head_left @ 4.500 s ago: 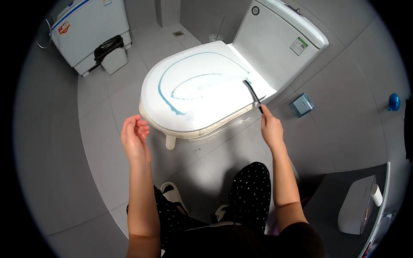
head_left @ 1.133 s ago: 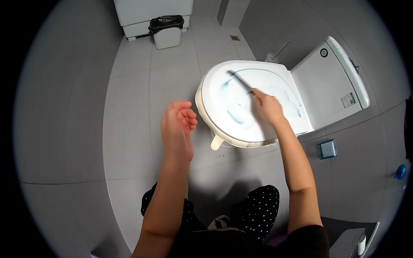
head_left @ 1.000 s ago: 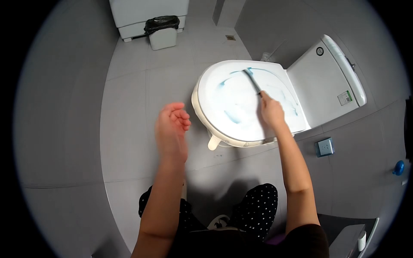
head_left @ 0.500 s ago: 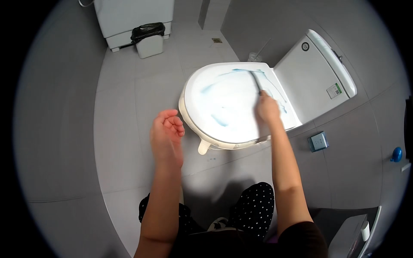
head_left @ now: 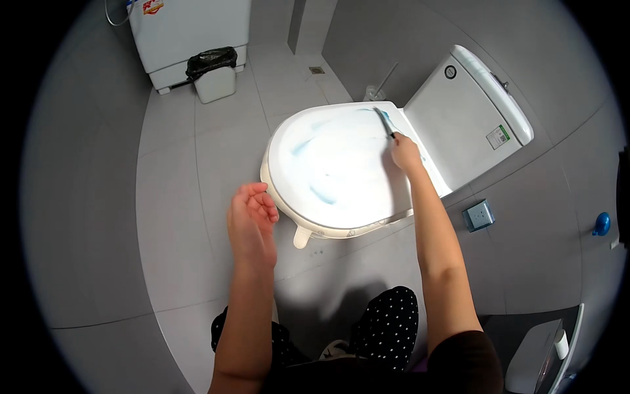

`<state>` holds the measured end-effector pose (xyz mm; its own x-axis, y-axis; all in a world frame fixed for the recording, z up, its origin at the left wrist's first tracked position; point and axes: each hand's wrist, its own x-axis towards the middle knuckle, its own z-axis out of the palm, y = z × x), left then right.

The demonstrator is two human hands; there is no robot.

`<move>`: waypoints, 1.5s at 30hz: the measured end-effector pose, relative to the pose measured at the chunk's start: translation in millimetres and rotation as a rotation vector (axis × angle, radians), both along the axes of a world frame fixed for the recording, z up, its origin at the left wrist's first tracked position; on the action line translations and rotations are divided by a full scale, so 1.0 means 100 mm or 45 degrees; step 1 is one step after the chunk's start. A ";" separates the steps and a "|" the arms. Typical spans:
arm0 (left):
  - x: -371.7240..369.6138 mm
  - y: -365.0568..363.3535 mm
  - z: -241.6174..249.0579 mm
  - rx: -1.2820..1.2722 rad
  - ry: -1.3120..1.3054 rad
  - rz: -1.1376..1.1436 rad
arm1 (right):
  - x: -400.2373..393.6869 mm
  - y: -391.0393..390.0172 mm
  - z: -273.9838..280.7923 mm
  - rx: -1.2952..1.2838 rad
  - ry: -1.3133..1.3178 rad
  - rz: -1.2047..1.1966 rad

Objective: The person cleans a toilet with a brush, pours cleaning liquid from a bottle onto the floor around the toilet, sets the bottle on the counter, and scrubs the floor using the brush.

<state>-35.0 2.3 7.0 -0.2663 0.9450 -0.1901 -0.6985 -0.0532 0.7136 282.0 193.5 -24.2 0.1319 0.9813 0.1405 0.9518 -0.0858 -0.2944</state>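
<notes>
The white toilet lid [head_left: 341, 164] is down, with streaks of blue liquid [head_left: 321, 196] smeared across it. My right hand [head_left: 407, 154] is closed around the handle of a slim, dark brush [head_left: 384, 123]. Its far end touches the lid near the back edge, by a blue patch; the bristles are too small to make out. Just off the lid's left front edge hangs my left hand [head_left: 252, 213], holding nothing, its fingers loosely curled. A cream tab [head_left: 302, 237] sticks out from the seat below the lid.
Behind the lid rises the toilet tank [head_left: 469, 111]. A toilet brush in its holder [head_left: 374, 93] stands by the wall. At the back left are a bin with a black bag [head_left: 216, 84] and a white appliance [head_left: 190, 33]. A socket box [head_left: 479, 215] is on the right wall.
My right hand has moved the brush slightly toward the lid's back edge. The blue streaks there look fainter and shorter. My left hand stays in much the same pose; the view has shifted a little.
</notes>
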 end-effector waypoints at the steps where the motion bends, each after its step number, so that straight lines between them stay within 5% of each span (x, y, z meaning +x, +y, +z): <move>1: 0.00 0.01 0.00 -0.008 0.001 0.003 | -0.13 0.03 -0.01 -0.011 -0.026 0.056; 8: 0.04 0.08 -0.04 -0.028 -0.062 -0.024 | -1.36 -0.57 0.39 -0.288 -0.161 0.556; 17: -0.07 0.07 -0.02 -0.033 -0.083 0.001 | -0.45 0.12 0.12 -0.138 -0.181 0.030; 23: -0.09 0.12 -0.05 -0.055 -0.116 -0.005 | -1.26 -0.62 0.32 -0.292 -0.021 0.702; 28: -0.07 0.14 -0.07 -0.022 -0.134 -0.035 | -0.87 -0.09 0.10 -0.090 -0.042 0.376; 35: -0.14 0.14 -0.02 -0.065 -0.179 0.047 | -1.19 -0.94 0.14 -0.200 -0.049 0.790; 39: -0.18 0.12 -0.01 -0.081 -0.172 0.070 | -0.93 -0.76 0.17 -0.092 -0.083 0.442; 45: -0.17 0.10 -0.01 -0.036 -0.182 0.055 | -1.05 -1.22 0.06 -0.139 -0.058 0.729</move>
